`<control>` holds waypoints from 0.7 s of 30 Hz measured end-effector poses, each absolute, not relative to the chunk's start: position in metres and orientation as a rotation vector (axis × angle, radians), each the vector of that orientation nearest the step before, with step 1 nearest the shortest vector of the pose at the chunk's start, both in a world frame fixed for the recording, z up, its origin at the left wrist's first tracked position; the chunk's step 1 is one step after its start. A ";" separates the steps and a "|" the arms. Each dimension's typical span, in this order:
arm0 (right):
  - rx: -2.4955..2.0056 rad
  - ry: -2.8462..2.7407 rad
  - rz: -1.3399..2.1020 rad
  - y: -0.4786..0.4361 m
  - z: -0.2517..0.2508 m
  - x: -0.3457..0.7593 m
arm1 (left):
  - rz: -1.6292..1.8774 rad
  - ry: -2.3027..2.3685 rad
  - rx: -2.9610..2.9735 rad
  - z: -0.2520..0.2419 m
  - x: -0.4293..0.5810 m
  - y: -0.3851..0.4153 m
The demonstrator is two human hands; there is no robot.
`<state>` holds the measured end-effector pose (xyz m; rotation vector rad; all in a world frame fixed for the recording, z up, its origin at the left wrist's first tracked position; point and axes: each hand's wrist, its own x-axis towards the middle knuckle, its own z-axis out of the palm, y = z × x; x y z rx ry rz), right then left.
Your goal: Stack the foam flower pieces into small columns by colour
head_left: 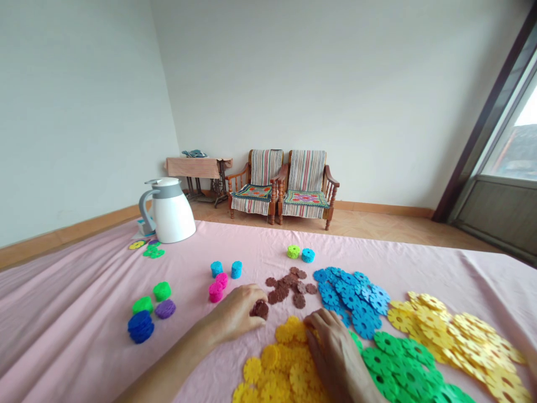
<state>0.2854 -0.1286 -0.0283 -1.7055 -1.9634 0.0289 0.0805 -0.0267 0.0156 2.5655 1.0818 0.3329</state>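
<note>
My left hand (239, 313) is closed around a small stack of brown flower-shaped plastic discs (260, 309), held between thumb and fingers on the cloth. Beyond it lies a loose scatter of brown discs (282, 292). My right hand (333, 344) rests at the edge of a heap of orange-yellow discs (296, 375). Its fingers are curled down and pressed together, and their tips are hidden, so what they hold does not show. Just past the right hand spreads a blue disc pile (350, 294), with a green pile (405, 364) to its near side.
Pale yellow discs (461, 336) lie far right. Short stacks stand about: pink (216, 292), light blue (236, 269), dark blue (141, 327), purple (165, 309), bright green (161, 291), lime (293, 252). A white jug (172, 212) stands back left on the pink tablecloth (184, 358). Two chairs (308, 184) are behind.
</note>
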 end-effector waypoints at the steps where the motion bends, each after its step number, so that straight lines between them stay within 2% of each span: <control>1: -1.709 -1.965 0.036 -0.129 -0.028 0.285 | 0.338 1.076 2.567 0.015 0.081 -0.027; 12: -1.736 -1.961 0.058 -0.128 -0.024 0.284 | 0.454 1.157 2.501 0.024 0.093 -0.013; 21: -1.709 -1.968 0.006 -0.129 -0.025 0.285 | 0.226 1.310 2.610 0.018 0.122 0.008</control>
